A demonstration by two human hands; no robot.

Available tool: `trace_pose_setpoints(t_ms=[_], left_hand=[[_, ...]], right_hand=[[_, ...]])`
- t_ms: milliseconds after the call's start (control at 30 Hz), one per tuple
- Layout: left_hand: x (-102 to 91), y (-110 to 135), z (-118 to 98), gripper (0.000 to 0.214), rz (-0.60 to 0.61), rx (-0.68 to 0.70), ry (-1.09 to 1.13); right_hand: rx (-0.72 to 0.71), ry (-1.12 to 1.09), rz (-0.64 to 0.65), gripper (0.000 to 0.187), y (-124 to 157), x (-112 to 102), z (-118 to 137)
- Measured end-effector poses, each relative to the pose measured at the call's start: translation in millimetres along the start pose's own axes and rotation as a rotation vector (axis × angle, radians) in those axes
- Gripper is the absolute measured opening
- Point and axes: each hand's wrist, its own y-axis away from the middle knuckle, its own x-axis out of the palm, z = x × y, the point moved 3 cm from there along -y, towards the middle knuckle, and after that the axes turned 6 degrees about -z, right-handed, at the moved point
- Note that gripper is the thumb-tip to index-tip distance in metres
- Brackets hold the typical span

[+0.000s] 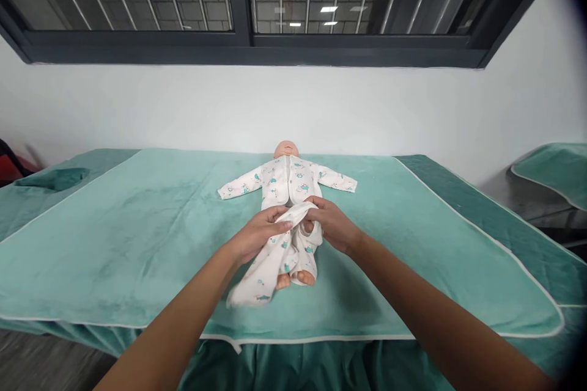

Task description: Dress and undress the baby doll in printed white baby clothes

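A baby doll lies on its back, head toward the wall, wearing a white printed jacket with both sleeves spread outward. Over its legs are white baby pants with the same kind of print. My left hand pinches the pants' gathered upper edge on the left side. On the right side, my right hand grips the same cloth, fingers curled into it. One pant leg trails loosely to the lower left; the other covers a doll leg. Both doll feet show below the cloth. The doll's hips are mostly hidden.
A light green blanket with white edging covers the bed, over a darker green cover. Behind stand a white wall and a dark-framed barred window. Another green-covered surface is at the right.
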Motion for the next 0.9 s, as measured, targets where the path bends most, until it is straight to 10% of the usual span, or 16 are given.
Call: trace_pose_setpoints(t_ms=[267, 567, 900], left_hand=[[9.9, -4, 2, 0.033, -0.114, 0.091, 0.081], [12.6, -7, 5, 0.035, -0.236, 0.102, 0.097], [7.3, -7, 7, 0.037, -0.266, 0.082, 0.123]], right_hand=[[0.057, 0.241, 0.275, 0.029, 8, 12, 4], [0.115, 0.191, 0.134, 0.026, 5, 12, -6], [-0.005, 0.387, 0.442, 0.040, 10, 16, 1]])
